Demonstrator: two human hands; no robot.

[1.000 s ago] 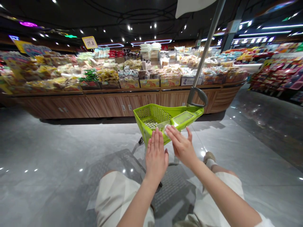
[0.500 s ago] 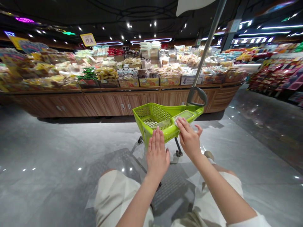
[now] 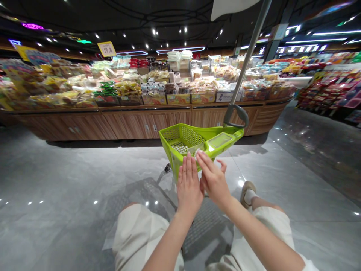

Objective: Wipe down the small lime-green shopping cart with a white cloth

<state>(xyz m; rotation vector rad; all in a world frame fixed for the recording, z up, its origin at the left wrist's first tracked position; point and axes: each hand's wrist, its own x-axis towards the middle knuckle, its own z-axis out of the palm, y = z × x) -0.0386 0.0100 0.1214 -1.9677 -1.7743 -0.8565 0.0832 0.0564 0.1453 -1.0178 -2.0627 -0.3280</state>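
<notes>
Head: left hand point(image 3: 188, 188) flat, fingers together

This is a shop, evidently a supermarket: a long wooden display stand point(image 3: 129, 126) is heaped with packaged goods point(image 3: 152, 89), and a yellow-edged sign point(image 3: 106, 49) (its figures look like a price) rises above them. A green shopping cart point(image 3: 203, 132) stands on the glossy floor point(image 3: 56, 169), with more bright packages point(image 3: 328, 88) displayed at the right.

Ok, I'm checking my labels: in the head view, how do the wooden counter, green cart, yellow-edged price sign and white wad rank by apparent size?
1. Wooden counter
2. Green cart
3. Yellow-edged price sign
4. White wad, judging only its visible part
</notes>
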